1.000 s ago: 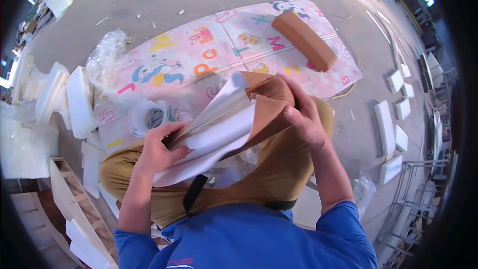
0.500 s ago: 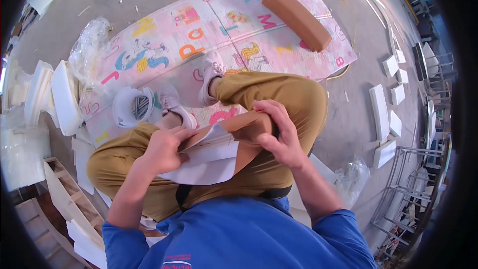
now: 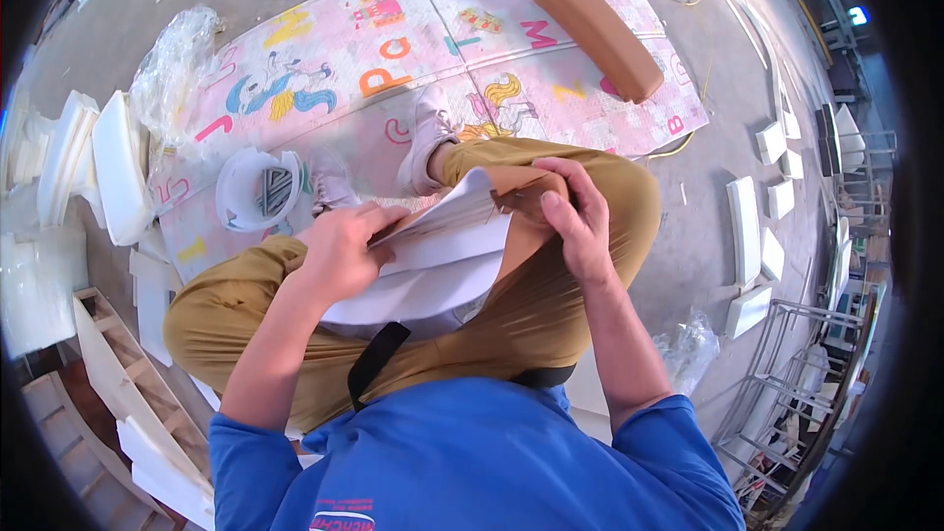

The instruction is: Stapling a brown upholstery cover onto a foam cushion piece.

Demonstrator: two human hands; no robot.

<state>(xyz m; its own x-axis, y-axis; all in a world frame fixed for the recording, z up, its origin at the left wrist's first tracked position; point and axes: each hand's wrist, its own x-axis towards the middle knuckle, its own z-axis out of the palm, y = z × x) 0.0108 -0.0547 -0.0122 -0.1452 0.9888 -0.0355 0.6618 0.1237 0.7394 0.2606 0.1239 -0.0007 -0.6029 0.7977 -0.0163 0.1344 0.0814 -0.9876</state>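
Across my lap lies a brown upholstery cover (image 3: 524, 238), its white backing (image 3: 423, 280) turned up toward me. On the left edge, my left hand (image 3: 344, 248) is closed, its fingers gripping the fold. My right hand (image 3: 578, 211) grips the brown far-right corner, thumb on top and fingers around the outside. Between the two hands the cover bows open into a pocket; what lies deep inside it is hidden. Farther off, a long padded brown block (image 3: 600, 39) rests on the patterned mat (image 3: 393, 138).
A white bucket (image 3: 231, 192) with metal strips in it stands beside my left foot. Clear plastic wrap (image 3: 182, 54) and white foam slabs (image 3: 123, 172) lie at the left, near a wooden frame (image 3: 133, 359). Foam pieces (image 3: 744, 226) and a metal rack (image 3: 796, 364) are at the right.
Both hands have lifted and shifted slightly, tilting the cover up so that more of its white inner side shows. The right hand has closed more firmly on the corner.
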